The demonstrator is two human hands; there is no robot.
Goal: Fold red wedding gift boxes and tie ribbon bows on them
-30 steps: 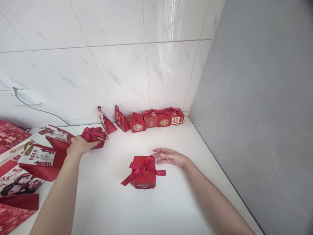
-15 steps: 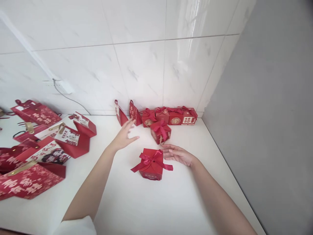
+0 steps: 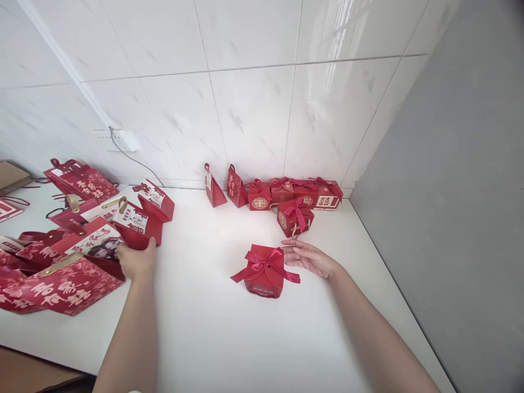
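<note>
My left hand (image 3: 138, 262) is at the lower front of a red gift box (image 3: 141, 236) with a white printed label. Its thumb lies against the box's front; the other fingers curl at the left side, partly hidden. Near the middle of the table stands a red gift box with a ribbon bow (image 3: 264, 270), upright. My right hand (image 3: 309, 259) rests just right of it, fingers stretched out and holding nothing; whether the fingertips touch the box I cannot tell. Behind that hand sits another ribboned box (image 3: 295, 218), turned at an angle, with a twisted cord handle.
Along the tiled wall stand two pointed red boxes (image 3: 236, 188) and a row of ribboned red boxes (image 3: 260, 202). Several red gift bags (image 3: 77, 286) crowd the left of the white table (image 3: 213, 338). A grey panel (image 3: 446, 191) borders the right. A cable (image 3: 135, 159) hangs from a wall socket.
My left hand has moved left and nearer, from by the pointed boxes to the labelled gift box. My right hand stays beside the bowed box. The view has turned slightly left.
</note>
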